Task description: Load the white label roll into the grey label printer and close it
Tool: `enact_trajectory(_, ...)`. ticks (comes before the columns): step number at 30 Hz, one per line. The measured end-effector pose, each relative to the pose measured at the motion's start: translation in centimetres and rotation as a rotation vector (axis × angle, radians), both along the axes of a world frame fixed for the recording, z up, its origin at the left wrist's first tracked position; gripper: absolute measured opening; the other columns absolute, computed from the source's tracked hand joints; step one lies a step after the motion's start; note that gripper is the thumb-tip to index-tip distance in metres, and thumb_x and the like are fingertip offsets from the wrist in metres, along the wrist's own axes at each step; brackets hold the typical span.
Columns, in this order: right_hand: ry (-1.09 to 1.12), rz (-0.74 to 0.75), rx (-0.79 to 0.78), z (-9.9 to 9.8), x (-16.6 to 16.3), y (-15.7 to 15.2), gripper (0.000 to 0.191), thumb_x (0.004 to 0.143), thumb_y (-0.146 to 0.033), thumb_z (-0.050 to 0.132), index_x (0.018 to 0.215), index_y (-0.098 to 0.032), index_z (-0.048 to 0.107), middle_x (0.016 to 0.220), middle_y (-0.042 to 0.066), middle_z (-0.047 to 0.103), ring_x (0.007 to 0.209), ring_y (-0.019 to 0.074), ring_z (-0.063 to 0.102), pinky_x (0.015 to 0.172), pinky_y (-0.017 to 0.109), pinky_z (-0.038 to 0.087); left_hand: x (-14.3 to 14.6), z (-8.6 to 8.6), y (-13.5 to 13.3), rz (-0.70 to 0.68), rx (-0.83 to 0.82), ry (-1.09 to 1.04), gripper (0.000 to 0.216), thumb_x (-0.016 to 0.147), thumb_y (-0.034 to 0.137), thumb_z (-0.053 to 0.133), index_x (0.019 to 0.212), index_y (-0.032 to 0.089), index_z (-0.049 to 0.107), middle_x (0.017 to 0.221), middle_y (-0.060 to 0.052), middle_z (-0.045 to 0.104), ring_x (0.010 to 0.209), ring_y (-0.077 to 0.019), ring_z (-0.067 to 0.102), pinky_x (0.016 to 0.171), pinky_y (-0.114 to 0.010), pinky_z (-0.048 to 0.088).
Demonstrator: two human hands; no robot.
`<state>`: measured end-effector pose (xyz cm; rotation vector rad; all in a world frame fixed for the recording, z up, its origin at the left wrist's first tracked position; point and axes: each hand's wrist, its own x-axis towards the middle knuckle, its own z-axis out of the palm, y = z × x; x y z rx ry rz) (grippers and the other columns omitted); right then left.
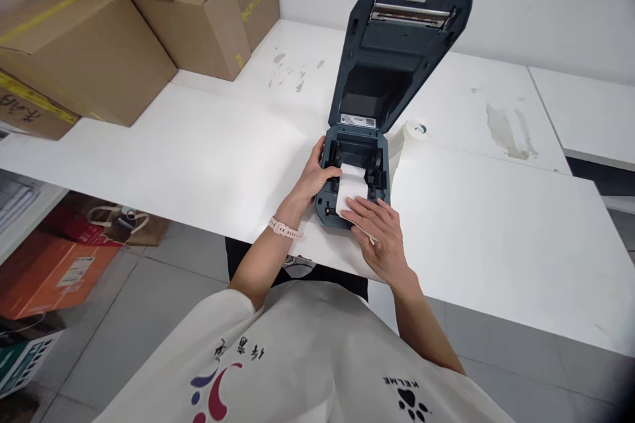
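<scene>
A dark blue label printer [370, 145] stands on the white table [198, 152] with its lid swung up and open. A white strip of label paper [351, 182] runs out of its bay toward me. My left hand [317, 175] rests on the printer's left side, thumb reaching over the paper roll area. My right hand [380, 231] lies flat on the paper's free end at the printer's front edge, pressing it down. Another white paper roll [411, 132] sits on the table just right of the printer.
Several cardboard boxes [124, 26] are stacked at the table's back left. Under the table on the left lie an orange box [49, 271] and a bag [124, 225]. A second white table [585, 112] adjoins on the right. Stains mark the tabletop [506, 129].
</scene>
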<state>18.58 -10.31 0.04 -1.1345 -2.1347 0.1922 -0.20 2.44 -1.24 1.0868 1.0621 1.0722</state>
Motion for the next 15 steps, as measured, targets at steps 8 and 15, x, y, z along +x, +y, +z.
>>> enact_trajectory(8,0.041,0.035,-0.037,0.22,0.49,0.10,0.056,0.105,-0.023,0.054,0.153,-0.053,0.050,0.145,-0.006,0.069,0.133,0.0278,0.068,0.113,0.062,0.048,0.11,0.25,-0.08,0.015,0.008,0.009,0.104,0.070,0.023,0.074,0.164,0.035,0.030,0.171,-0.003,0.041,0.155,-0.0290,0.045,0.126,-0.042,0.040)
enact_trajectory(15,0.075,0.044,-0.064,0.34,0.43,0.07,0.049,0.105,-0.025,0.053,0.148,-0.049,0.058,0.144,-0.005,0.070,0.134,0.0276,0.068,0.114,0.060,0.047,0.12,0.42,-0.06,0.033,-0.001,0.000,0.103,0.069,0.022,0.075,0.162,0.034,0.033,0.172,-0.003,0.040,0.156,-0.0296,0.042,0.128,-0.042,0.037)
